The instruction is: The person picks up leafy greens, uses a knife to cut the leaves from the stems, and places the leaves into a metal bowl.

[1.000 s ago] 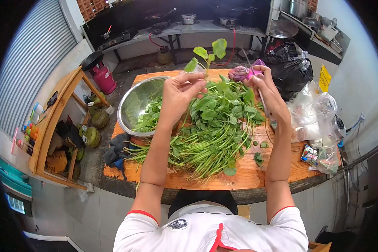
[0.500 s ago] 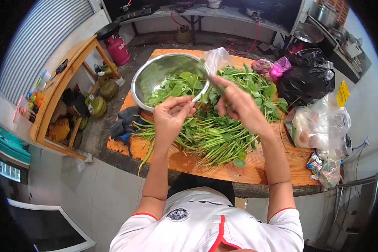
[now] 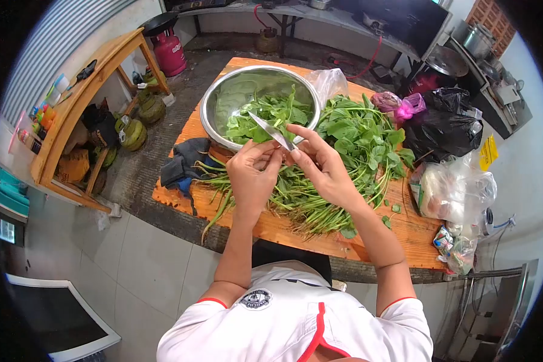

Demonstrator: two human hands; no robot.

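In my right hand [image 3: 326,172] is a small knife [image 3: 265,127], its blade pointing up and left over the near rim of the metal bowl [image 3: 206,114]. My left hand [image 3: 253,172] is closed in a pinch close beside the blade; what sits between its fingertips is too small to make out. Cut leafy greens [image 3: 277,111] lie inside the bowl. Beneath and right of my hands, a big heap of long-stemmed leafy greens [image 3: 356,142] spreads over the wooden table [image 3: 404,241], stems toward me.
A dark cloth [image 3: 187,166] lies at the table's left edge. Along the right side are a pink plastic bag [image 3: 409,107], a black plastic bag [image 3: 440,130] and clear bags [image 3: 458,187] with contents. A wooden shelf [image 3: 96,66] and a pink gas cylinder [image 3: 169,54] stand to the left.
My right hand has come down and left with the knife, so the blade now lies beside my left fingertips. The left hand has shifted slightly right, staying pinched.
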